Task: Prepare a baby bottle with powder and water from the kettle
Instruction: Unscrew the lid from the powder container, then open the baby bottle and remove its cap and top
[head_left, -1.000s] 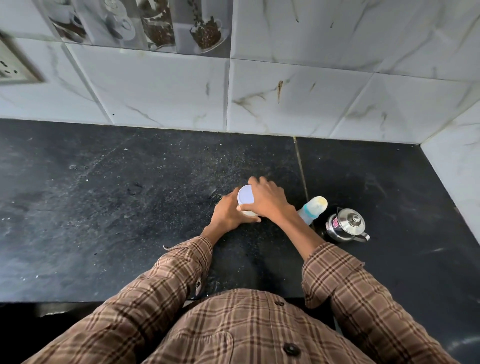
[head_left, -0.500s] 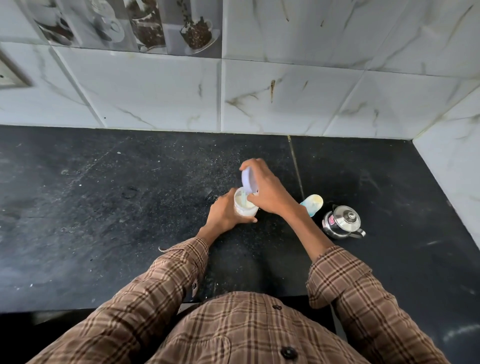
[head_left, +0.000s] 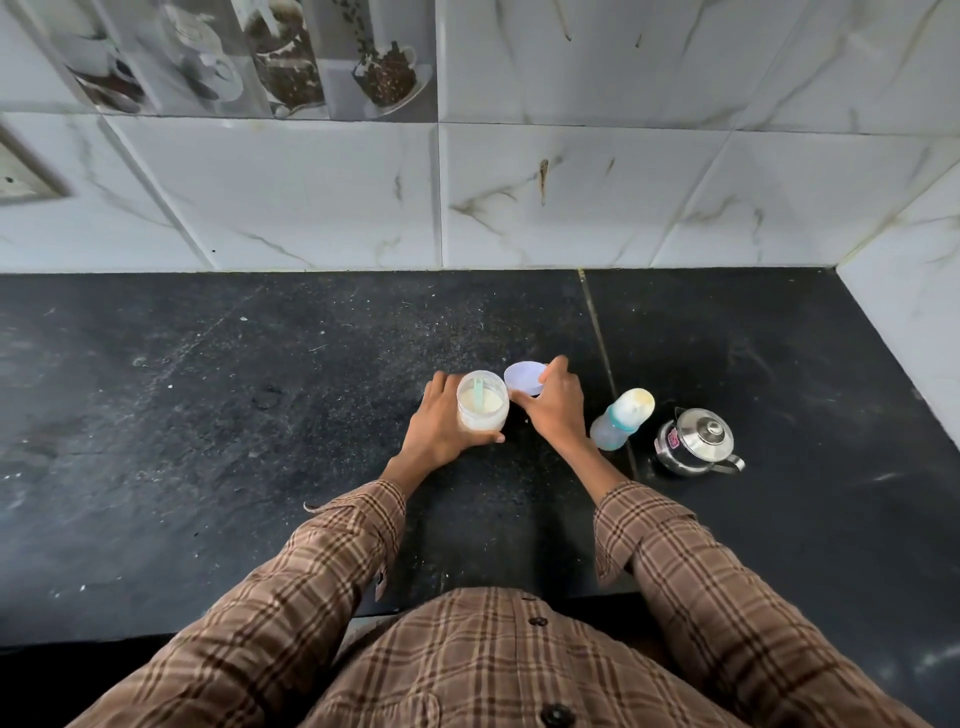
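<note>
left hand (head_left: 441, 423) wraps open powder jar (head_left: 482, 408), right hand (head_left: 553, 402) pinches lid (head_left: 525, 378) just right of jar, bottle (head_left: 622, 418) and kettle (head_left: 696, 441) further right

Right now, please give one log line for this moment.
left hand: grips powder jar | right hand: holds lid | bottle, kettle: untouched

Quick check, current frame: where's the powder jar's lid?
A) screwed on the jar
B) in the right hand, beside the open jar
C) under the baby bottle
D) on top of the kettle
B: the right hand holds the lid at the counter, just right of the powder jar, which is open with powder and a scoop visible inside; the left hand grips the jar.
</note>
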